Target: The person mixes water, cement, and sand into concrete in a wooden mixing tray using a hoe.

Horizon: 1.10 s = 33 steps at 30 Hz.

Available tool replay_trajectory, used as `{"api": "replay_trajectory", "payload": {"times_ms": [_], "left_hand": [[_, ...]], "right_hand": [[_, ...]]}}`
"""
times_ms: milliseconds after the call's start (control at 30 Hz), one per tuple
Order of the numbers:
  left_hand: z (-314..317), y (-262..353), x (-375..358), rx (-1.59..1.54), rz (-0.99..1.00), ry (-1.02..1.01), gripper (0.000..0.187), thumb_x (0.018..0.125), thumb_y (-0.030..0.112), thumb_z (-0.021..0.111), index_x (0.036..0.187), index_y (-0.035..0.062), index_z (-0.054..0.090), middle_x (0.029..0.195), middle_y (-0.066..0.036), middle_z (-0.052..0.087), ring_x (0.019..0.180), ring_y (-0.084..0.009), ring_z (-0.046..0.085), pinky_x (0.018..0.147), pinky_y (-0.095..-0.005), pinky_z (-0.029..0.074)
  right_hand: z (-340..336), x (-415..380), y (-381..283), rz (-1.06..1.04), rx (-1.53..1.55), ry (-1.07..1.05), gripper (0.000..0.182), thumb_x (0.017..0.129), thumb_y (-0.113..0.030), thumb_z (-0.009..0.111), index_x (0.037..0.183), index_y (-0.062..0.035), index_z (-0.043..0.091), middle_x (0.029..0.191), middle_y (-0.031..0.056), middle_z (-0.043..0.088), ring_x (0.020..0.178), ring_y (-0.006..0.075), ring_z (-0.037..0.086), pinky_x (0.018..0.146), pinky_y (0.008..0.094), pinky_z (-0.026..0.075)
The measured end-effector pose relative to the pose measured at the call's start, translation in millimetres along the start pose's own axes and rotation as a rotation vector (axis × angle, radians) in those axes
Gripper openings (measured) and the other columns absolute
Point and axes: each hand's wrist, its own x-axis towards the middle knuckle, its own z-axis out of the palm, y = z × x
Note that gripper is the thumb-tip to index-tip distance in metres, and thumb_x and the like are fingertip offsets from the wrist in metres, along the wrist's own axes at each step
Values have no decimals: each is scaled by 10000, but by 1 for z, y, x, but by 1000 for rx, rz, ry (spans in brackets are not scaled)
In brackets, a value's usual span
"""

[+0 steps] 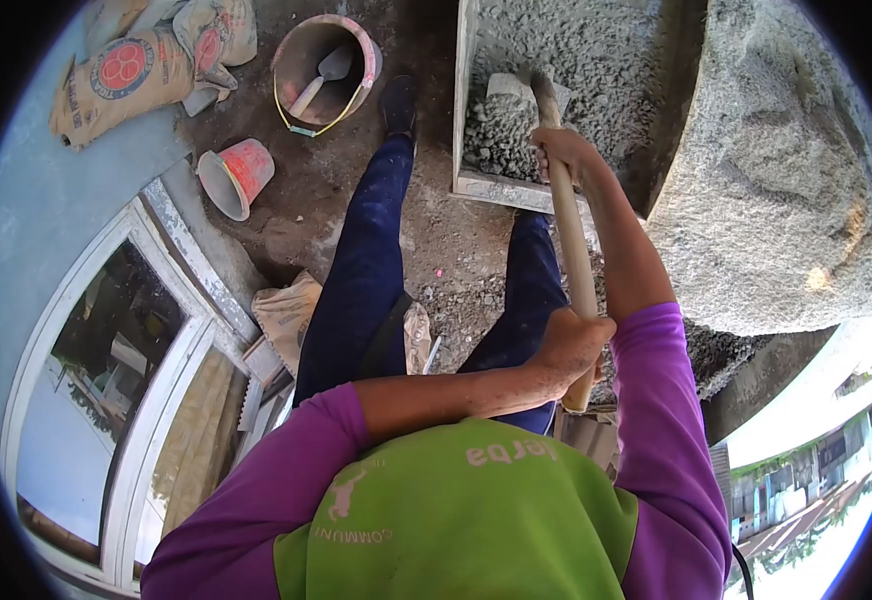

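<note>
Both my hands are closed around the wooden handle of a hoe (pixel 570 245). My left hand (pixel 568 352) grips it near the butt end, in front of my body. Farther up, my right hand (pixel 566 158) wraps around the shaft close to the head. The hoe's blade is partly sunk in wet grey concrete mix (pixel 576 50) inside a mixing trough (pixel 504 188). Mix covers part of the blade, so its full shape is hidden.
A large heap of sand (pixel 776 180) rises right of the trough. To the left stand a bucket (pixel 368 60) holding a trowel (pixel 324 78), a tipped red bucket (pixel 253 168) and cement sacks (pixel 126 80). A white-framed window (pixel 136 210) is at lower left.
</note>
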Motion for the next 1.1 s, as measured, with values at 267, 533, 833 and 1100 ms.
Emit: {"api": "replay_trajectory", "payload": {"times_ms": [267, 533, 833, 1100], "left_hand": [[17, -15, -45, 168, 111, -209, 183, 862, 88, 635, 890, -65, 539, 607, -67, 574, 456, -152, 588, 398, -329, 465], [-67, 79, 17, 474, 408, -243, 193, 863, 110, 656, 894, -38, 536, 611, -36, 551, 450, -120, 563, 374, -304, 462], [-101, 73, 40, 223, 60, -22, 176, 823, 108, 628, 869, -34, 534, 577, -61, 535, 421, -148, 534, 354, -331, 439], [-31, -23, 11, 156, -16, -28, 156, 841, 109, 628, 769, 0, 543, 589, -54, 546, 445, -151, 553, 405, -337, 480]], "right_hand": [[-64, -110, -10, -220, 303, 174, 162, 932, -144, 627, 894, -11, 542, 671, 45, 530, 499, 157, 522, 460, 347, 508], [-47, -106, -145, -674, 261, 302, 196, 929, -165, 647, 888, 9, 566, 646, 71, 542, 497, 187, 550, 460, 366, 508], [22, 37, -90, -292, 4, 236, 282, 941, -259, 648, 776, -44, 566, 615, 68, 558, 503, 204, 589, 490, 393, 529], [-9, 0, 29, -42, 168, 71, 177, 938, -161, 623, 891, -2, 561, 672, 59, 555, 517, 180, 557, 477, 366, 534]]}}
